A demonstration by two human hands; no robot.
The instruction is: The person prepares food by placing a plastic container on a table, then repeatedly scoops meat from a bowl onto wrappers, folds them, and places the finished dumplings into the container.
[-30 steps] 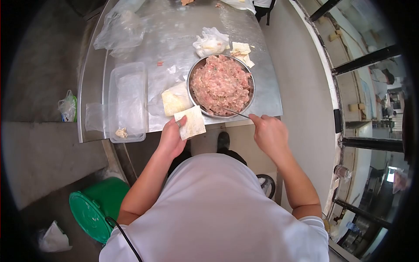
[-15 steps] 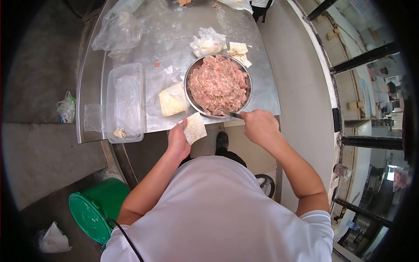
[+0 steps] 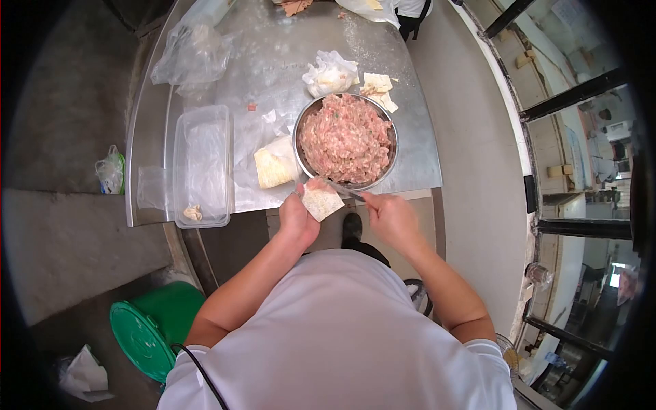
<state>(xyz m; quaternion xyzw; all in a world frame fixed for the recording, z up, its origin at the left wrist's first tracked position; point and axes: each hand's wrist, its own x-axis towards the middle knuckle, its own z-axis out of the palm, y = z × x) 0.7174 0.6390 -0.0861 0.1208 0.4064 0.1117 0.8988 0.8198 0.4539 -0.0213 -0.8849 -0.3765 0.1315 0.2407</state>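
one metal table with white specks stands near a pale windowed wall; a green bucket is on the floor at left. before the bowl of minced meat, the left hand pinches a square wrapper; the right hand grips a thin tool, its tip at the wrapper.

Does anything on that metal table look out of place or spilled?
Only small things. A reddish scrap lies loose on the metal table, away from the minced meat, and a lone crumpled pale lump sits in the clear plastic tub. Whitish specks dot the table's far side, perhaps spilled powder.
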